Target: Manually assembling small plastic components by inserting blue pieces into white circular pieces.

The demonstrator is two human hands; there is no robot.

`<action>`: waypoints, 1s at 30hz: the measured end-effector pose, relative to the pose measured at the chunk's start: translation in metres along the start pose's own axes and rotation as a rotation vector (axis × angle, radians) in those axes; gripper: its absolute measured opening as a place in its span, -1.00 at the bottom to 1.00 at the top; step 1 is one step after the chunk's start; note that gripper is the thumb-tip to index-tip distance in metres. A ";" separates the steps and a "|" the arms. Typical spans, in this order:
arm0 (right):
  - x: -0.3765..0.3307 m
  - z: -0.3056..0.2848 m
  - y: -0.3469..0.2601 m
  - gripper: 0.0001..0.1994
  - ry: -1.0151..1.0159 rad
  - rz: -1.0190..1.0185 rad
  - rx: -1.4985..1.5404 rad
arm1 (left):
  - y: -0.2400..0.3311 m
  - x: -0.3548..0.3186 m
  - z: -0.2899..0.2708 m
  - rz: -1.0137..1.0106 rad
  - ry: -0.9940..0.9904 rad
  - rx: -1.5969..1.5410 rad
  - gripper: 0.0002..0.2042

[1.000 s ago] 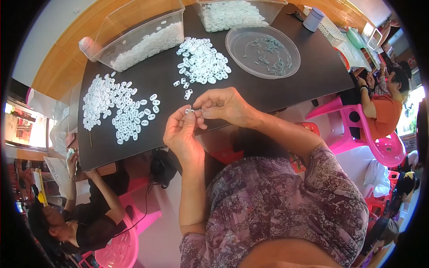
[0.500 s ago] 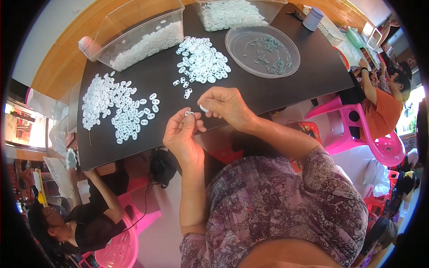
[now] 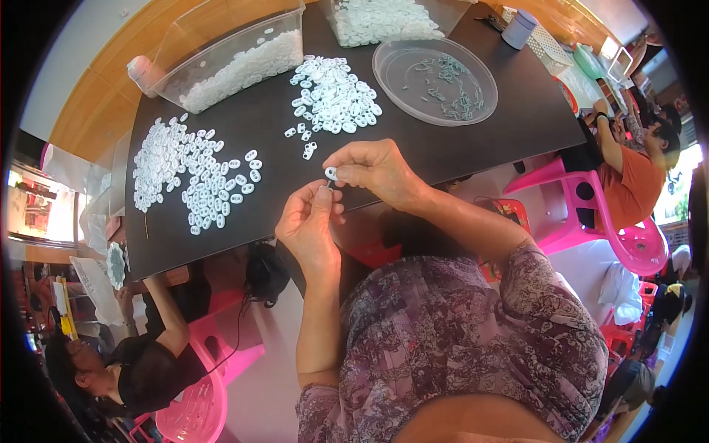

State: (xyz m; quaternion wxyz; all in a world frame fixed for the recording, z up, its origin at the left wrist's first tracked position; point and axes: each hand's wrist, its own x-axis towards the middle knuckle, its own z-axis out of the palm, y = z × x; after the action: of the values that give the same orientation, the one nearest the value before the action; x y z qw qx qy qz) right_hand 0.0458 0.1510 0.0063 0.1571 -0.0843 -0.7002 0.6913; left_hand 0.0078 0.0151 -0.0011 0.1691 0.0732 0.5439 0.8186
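Observation:
My right hand [image 3: 378, 174] is closed in a pinch on a small white oval plastic piece [image 3: 331, 173], with dark holes showing on its face. Just below and to the left, my left hand [image 3: 310, 225] pinches a small part [image 3: 325, 187] between thumb and fingertips; a thin greyish end sticks up, and the rest is hidden. The two held parts meet or nearly meet; I cannot tell which. Beyond my hands lies a heap of white two-holed pieces [image 3: 336, 96], with a few loose ones [image 3: 309, 150] nearer. More white ovals [image 3: 214, 184] are spread on the left.
A round clear tray [image 3: 384, 96] with small grey-green bits stands at the far right of the dark table [image 3: 413, 148]. Behind are two clear bins [image 3: 170, 92] of white pieces and a lidded cup [image 3: 519, 29]. People sit on pink chairs [image 3: 214, 391] at both sides.
My right hand has turned the white oval so its holes face up. My left hand has shifted slightly right, and its part is less visible. The person at left has moved an arm.

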 end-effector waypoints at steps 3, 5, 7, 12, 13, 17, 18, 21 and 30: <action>0.000 -0.001 0.001 -0.87 0.002 0.002 0.002 | 0.000 -0.001 0.000 0.006 0.001 0.022 -0.90; 0.000 0.000 0.002 -0.88 0.004 -0.003 -0.002 | 0.000 -0.002 0.001 0.005 0.002 0.028 -0.90; -0.001 0.001 0.002 -0.89 0.006 -0.007 -0.006 | 0.000 -0.002 0.001 0.018 0.000 0.072 -0.91; -0.003 0.005 -0.001 -0.89 0.004 -0.031 -0.023 | -0.002 -0.003 0.000 0.046 0.003 0.091 -0.91; -0.002 0.005 0.000 -0.89 0.003 -0.031 -0.023 | -0.003 -0.003 -0.001 0.051 0.005 0.102 -0.91; -0.003 0.004 0.000 -0.89 0.020 -0.049 -0.066 | -0.006 -0.003 -0.003 0.073 -0.004 0.102 -0.91; -0.003 0.005 0.000 -0.89 0.026 -0.047 -0.062 | -0.005 -0.003 -0.003 0.064 0.004 0.102 -0.91; -0.004 0.005 0.001 -0.88 0.020 -0.050 -0.077 | -0.006 -0.002 -0.002 0.074 0.023 0.100 -0.91; -0.008 0.008 -0.002 -0.87 0.001 -0.084 -0.216 | -0.007 -0.004 -0.003 0.077 0.021 0.114 -0.93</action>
State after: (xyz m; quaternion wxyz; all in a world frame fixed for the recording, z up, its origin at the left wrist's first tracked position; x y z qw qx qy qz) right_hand 0.0510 0.1409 0.0071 0.1763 -0.0716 -0.7735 0.6046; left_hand 0.0121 0.0134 -0.0080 0.1275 0.0950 0.5883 0.7928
